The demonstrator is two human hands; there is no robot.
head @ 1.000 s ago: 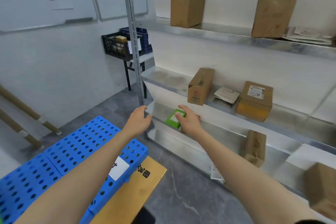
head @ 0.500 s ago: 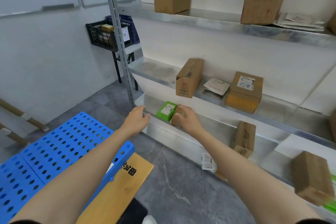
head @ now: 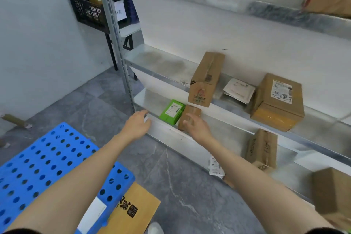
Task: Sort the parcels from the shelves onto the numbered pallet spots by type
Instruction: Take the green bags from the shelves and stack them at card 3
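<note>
A small green parcel (head: 172, 111) with a white label lies on the lower shelf (head: 167, 131) near its left end. A small brown box (head: 190, 115) stands right beside it. My right hand (head: 198, 128) is at the front of that brown box, fingers spread and touching it without closing around it. My left hand (head: 137, 125) rests on the shelf's front edge left of the green parcel and holds nothing. The blue perforated pallet (head: 38, 167) lies on the floor at lower left, with a white label (head: 93, 214) on its edge.
More brown boxes (head: 206, 80) (head: 278, 100) and a white envelope (head: 239, 90) sit on the middle shelf. Other boxes (head: 262, 150) (head: 332, 194) stand further right on the lower shelf. A flat tan parcel (head: 136, 209) lies by the pallet. A black basket (head: 88, 10) sits behind the upright post (head: 115, 40).
The view has moved closer and lower toward the lower shelf. My right hand has shifted from the green parcel to the small brown box. My left hand stays at the shelf edge.
</note>
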